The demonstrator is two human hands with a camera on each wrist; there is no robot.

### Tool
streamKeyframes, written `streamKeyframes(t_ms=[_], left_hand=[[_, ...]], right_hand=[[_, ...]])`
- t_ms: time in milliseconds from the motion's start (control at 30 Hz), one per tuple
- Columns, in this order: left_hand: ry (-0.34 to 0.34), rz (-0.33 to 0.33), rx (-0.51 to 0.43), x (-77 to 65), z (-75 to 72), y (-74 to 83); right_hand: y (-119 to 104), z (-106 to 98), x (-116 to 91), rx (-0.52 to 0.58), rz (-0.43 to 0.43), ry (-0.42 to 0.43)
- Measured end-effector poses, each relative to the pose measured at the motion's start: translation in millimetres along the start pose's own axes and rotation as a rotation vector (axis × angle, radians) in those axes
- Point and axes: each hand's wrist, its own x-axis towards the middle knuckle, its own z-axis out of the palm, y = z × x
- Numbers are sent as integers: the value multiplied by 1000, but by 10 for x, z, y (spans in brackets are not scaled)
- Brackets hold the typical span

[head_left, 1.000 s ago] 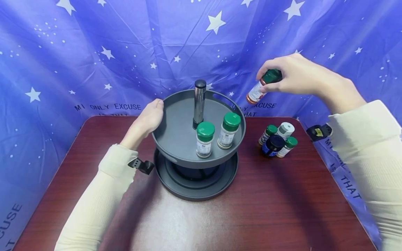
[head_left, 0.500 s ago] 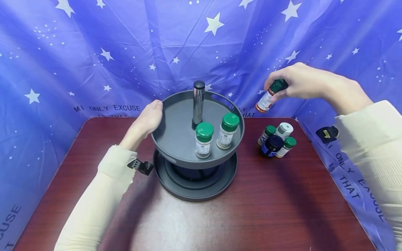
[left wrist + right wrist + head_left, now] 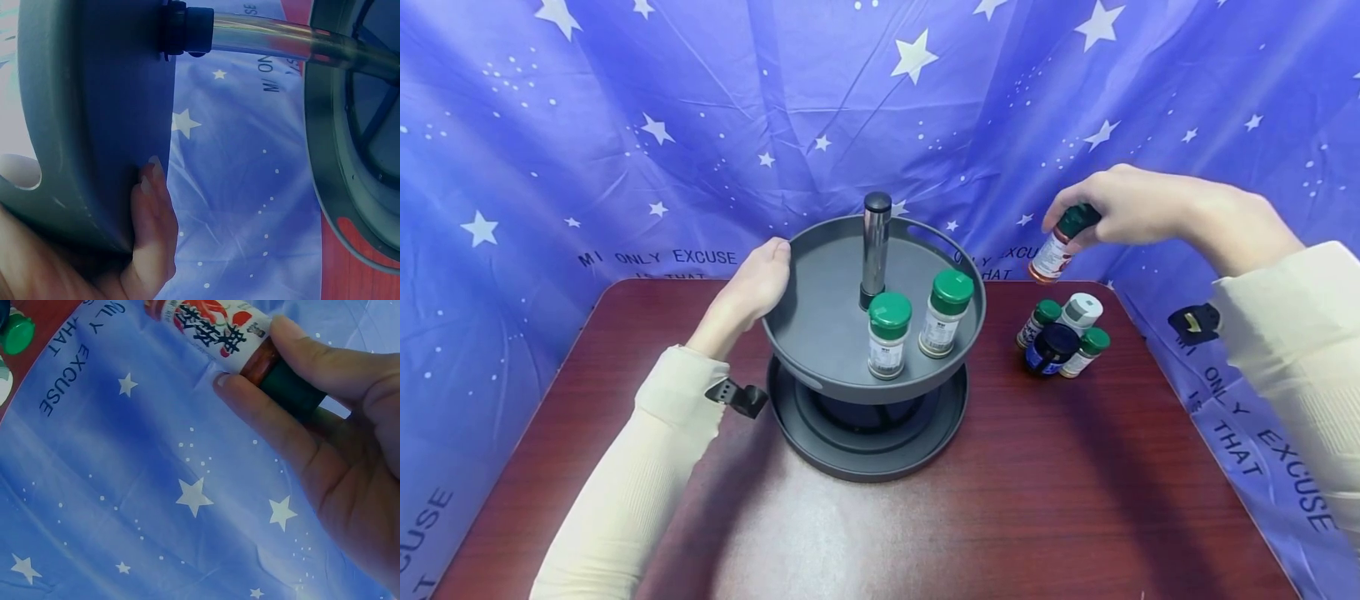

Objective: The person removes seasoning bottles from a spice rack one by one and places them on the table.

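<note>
Head view shows left hand (image 3: 762,279) gripping the upper tray (image 3: 820,321), right hand (image 3: 1138,204) holding a red jar (image 3: 1050,259) in air near grouped bottles (image 3: 1054,343); step seems transfer, likely calling next for careful lowering.

The left arm (image 3: 632,467) stretched forward and inward from the lower left, and the left hand (image 3: 758,279) gripped with its fingers (image 3: 153,231) held close together. The right arm (image 3: 1296,342) was raised from the right side, its wrist (image 3: 1255,237) bent and the right hand (image 3: 1120,204) arched over leftward, fingers angled down. Its thumb (image 3: 331,365) and an opposing finger (image 3: 265,412) formed a pinch.
</note>
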Motion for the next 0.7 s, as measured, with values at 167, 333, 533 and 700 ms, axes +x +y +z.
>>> streamKeyframes(t_ms=[167,333,533,700], left_hand=[[1,3,7,0,2,-4],[1,8,13,9,6,-8],[3,6,19,8,2,-6],[0,6,19,7,3,-9]], right_hand=[[43,59,-7,19,4,-52],[100,133,-34,26,42,-102],[173,214,-61,19,66,-117],[224,276,-61,26,69,-140]])
